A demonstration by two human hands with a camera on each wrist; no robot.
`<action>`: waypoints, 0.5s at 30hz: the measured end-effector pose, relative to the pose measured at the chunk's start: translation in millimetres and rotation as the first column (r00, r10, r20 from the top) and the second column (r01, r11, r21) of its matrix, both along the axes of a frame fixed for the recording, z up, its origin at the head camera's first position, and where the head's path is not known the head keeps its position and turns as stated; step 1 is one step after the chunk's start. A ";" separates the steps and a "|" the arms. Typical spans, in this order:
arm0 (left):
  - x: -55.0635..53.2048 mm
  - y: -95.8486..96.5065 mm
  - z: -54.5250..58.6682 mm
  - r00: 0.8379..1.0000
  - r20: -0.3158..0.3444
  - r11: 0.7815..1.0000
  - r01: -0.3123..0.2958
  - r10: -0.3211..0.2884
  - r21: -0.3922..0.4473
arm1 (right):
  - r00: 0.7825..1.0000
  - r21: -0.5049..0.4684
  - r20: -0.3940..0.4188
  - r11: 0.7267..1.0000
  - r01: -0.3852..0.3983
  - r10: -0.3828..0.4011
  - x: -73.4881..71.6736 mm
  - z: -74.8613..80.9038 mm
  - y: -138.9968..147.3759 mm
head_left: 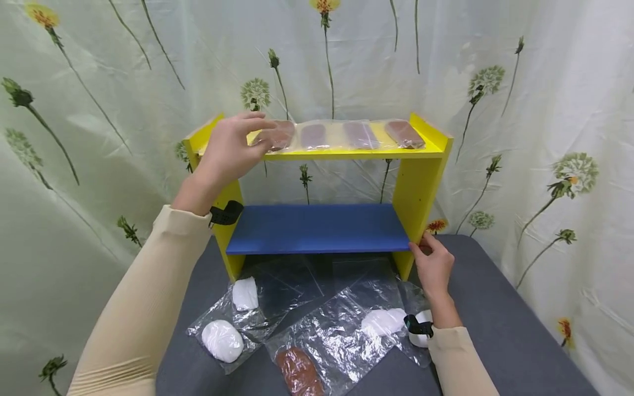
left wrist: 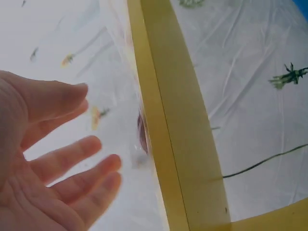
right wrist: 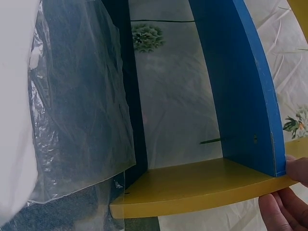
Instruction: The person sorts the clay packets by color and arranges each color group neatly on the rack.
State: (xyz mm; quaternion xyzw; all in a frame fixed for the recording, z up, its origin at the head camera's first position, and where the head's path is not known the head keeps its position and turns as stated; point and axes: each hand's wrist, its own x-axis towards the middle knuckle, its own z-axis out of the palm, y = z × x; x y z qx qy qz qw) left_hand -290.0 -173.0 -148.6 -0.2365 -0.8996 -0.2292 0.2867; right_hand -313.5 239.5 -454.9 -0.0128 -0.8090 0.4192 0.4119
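Beige sleeve (head_left: 141, 300) foremost, the left hand (head_left: 230, 143), fingers parted, is apparently straightening bagged slabs (head_left: 283, 135), right hand (head_left: 436, 267) pinching the rack (head_left: 421, 190), nudges likely needed next.

A yellow shelf unit (head_left: 421, 192) with a blue lower board (head_left: 317, 228) is standing upright toward the back edge of the surface (head_left: 500, 330). Along its yellow top board (head_left: 346, 156), four flat slabs are lying in a row in clear plastic: a reddish-brown slab (head_left: 284, 135) nearer the left end, two purplish slabs (head_left: 360, 136) between, and a dark red slab (head_left: 405, 135) near the right end, close to the front edge.
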 end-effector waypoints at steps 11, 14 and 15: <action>30.2 -0.2 -42.3 0.964 -0.175 0.980 0.195 -0.201 -0.049 | 1.000 -0.001 0.018 1.000 -0.014 0.014 -0.9 -0.8 1.8; 36.1 -3.1 -55.3 0.957 -0.189 0.975 0.213 -0.220 -0.055 | 1.000 -0.007 0.022 1.000 -0.012 0.012 -1.4 -0.7 1.7; 38.8 -4.3 -60.4 0.955 -0.188 0.973 0.223 -0.229 -0.056 | 1.000 -0.007 0.023 1.000 -0.012 0.012 -1.2 -0.6 1.6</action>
